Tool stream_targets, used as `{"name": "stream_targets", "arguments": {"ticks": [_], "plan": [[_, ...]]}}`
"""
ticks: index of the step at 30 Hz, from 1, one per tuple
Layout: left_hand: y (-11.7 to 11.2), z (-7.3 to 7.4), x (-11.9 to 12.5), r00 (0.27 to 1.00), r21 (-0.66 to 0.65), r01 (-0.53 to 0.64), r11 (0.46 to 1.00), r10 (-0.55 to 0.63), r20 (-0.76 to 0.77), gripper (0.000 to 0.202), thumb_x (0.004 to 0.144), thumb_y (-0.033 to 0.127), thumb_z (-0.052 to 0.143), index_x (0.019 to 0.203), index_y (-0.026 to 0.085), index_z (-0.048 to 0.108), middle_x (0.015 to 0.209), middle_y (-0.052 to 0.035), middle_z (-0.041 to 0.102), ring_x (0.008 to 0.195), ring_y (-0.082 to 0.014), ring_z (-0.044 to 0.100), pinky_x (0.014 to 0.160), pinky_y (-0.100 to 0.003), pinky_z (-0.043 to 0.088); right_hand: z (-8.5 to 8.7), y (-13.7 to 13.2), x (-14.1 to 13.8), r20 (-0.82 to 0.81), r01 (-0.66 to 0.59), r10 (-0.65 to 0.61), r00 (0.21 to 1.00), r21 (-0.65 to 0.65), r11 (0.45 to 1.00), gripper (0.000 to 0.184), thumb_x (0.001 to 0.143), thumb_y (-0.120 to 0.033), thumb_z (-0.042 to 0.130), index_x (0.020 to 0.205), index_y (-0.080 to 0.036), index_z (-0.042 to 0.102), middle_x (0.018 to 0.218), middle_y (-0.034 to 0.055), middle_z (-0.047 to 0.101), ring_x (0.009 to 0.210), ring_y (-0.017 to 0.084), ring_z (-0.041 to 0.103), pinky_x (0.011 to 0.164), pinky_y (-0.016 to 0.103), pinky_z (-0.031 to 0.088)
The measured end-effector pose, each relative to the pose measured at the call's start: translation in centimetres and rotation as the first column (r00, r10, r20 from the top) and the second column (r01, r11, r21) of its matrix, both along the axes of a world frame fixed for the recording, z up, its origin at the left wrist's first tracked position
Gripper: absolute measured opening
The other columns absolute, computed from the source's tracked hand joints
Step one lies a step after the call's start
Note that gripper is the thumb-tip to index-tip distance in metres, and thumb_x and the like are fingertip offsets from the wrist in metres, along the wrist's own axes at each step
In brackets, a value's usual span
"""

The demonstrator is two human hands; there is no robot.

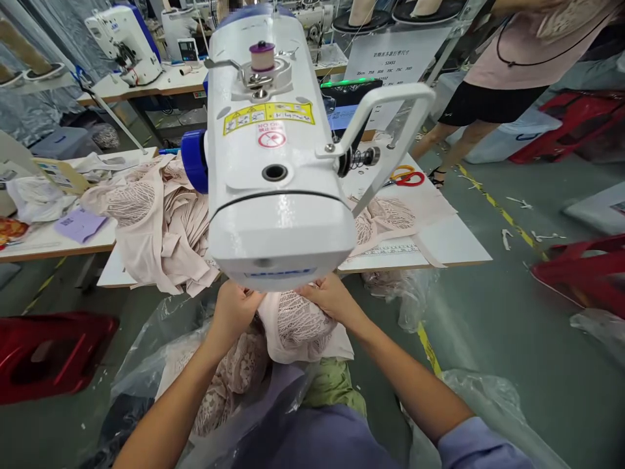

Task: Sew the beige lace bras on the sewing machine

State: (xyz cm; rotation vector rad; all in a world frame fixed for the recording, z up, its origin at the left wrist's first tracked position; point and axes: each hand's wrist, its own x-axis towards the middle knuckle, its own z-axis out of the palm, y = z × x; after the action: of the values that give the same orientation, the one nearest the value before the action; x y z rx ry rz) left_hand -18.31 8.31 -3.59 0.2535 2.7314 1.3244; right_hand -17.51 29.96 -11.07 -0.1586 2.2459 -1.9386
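Just below the head of a white sewing machine [278,228], a beige lace bra [300,326] hangs between my two hands. My left hand [237,309] pinches its edge on the left side. On the right, the thumb and fingers of my right hand [334,299] close on the upper edge of the same bra. The machine head hides some fingertips and the needle area. More beige lace pieces [244,361] lie in clear plastic on my lap, under my left forearm.
A pile of beige bra pieces [161,221] covers the table's left part. Another lace piece [390,218] and red-handled scissors [409,178] lie on the right. A person [508,71] stands at the back right. Red stools [49,352] flank me.
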Motion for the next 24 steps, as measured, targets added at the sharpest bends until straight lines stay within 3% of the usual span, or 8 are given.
{"name": "stream_targets", "arguments": {"ticks": [2,5,7,9,11,14,20,24], "plan": [[-0.3,0.0,0.0,1.0,-0.039,-0.02,0.999,0.02,0.01,0.032,0.08,0.037,0.053,0.055,0.02,0.041,0.05,0.0041,0.033,0.057,-0.0125,0.031,0.055,-0.023,0.027,-1.7,-0.2,0.8,0.046,-0.03,0.036,0.998,-0.12,0.992,0.076,0.075,-0.08,0.063,0.12,-0.019,0.06,0.11,0.0107,0.067,0.107,0.031,0.062,0.097,0.044,0.049],[-0.8,0.2,0.1,0.999,-0.077,-0.049,0.996,0.05,0.016,0.028,0.079,0.037,0.054,0.06,0.02,0.043,0.054,0.0041,0.035,0.058,-0.0119,0.031,0.055,-0.023,0.026,-4.4,-0.2,2.7,0.079,-0.231,0.27,0.96,-0.325,0.917,0.105,0.066,-0.088,0.064,0.144,-0.021,0.044,0.141,0.0173,0.053,0.133,0.034,0.046,0.112,0.047,0.036],[-1.1,0.3,0.1,0.998,-0.054,-0.055,0.997,0.057,0.027,0.024,0.08,0.036,0.053,0.065,0.02,0.044,0.056,0.0046,0.036,0.058,-0.0113,0.031,0.054,-0.023,0.025,-5.9,0.1,3.9,0.111,-0.372,0.448,0.887,-0.403,0.836,0.099,0.066,-0.078,0.074,0.142,-0.02,0.049,0.14,0.0172,0.055,0.132,0.033,0.048,0.112,0.045,0.036],[-1.3,0.4,0.2,0.998,-0.017,-0.051,0.999,0.052,0.03,0.022,0.08,0.034,0.053,0.067,0.021,0.041,0.056,0.0061,0.032,0.055,-0.0102,0.027,0.053,-0.023,0.024,-6.8,0.8,4.8,0.211,-0.395,0.526,0.824,-0.452,0.8,0.073,0.068,-0.061,0.084,0.123,-0.018,0.064,0.121,0.013,0.067,0.114,0.029,0.06,0.103,0.041,0.045],[-1.5,0.4,0.4,0.999,-0.004,-0.043,0.999,0.043,0.017,0.023,0.081,0.032,0.053,0.067,0.022,0.037,0.055,0.0075,0.026,0.052,-0.0095,0.022,0.051,-0.024,0.021,-7.3,1.7,5.4,0.327,-0.327,0.508,0.797,-0.474,0.818,0.049,0.068,-0.051,0.087,0.1,-0.017,0.071,0.096,0.0065,0.072,0.089,0.021,0.066,0.087,0.035,0.052],[-1.6,0.1,0.7,0.999,-0.014,-0.037,0.999,0.037,-0.01,0.028,0.085,0.033,0.055,0.067,0.023,0.036,0.055,0.0078,0.025,0.05,-0.0098,0.022,0.05,-0.024,0.02,-7.1,3.0,5.9,0.39,-0.239,0.455,0.801,-0.488,0.839,0.039,0.071,-0.049,0.085,0.081,-0.015,0.07,0.074,0.0012,0.068,0.066,0.014,0.06,0.068,0.028,0.051],[-1.9,-0.8,1.4,1.0,0.021,-0.02,1.0,0.02,-0.021,0.027,0.09,0.04,0.054,0.071,0.021,0.047,0.062,0.003,0.047,0.056,-0.0127,0.044,0.052,-0.023,0.033,-5.6,4.2,7.2,0.386,-0.115,0.352,0.853,-0.519,0.847,0.038,0.081,-0.051,0.078,0.088,-0.015,0.075,0.08,0.0054,0.072,0.075,0.018,0.067,0.075,0.03,0.052],[-2.5,-1.2,1.8,1.0,0.037,-0.008,0.999,0.009,-0.016,0.022,0.093,0.041,0.053,0.09,0.02,0.059,0.09,-0.0046,0.066,0.08,-0.0179,0.062,0.067,-0.026,0.048,-4.6,4.7,8.1,0.351,-0.017,0.261,0.899,-0.568,0.823,0.032,0.08,-0.048,0.08,0.088,-0.016,0.076,0.079,0.0045,0.073,0.074,0.018,0.068,0.077,0.03,0.053]]}}
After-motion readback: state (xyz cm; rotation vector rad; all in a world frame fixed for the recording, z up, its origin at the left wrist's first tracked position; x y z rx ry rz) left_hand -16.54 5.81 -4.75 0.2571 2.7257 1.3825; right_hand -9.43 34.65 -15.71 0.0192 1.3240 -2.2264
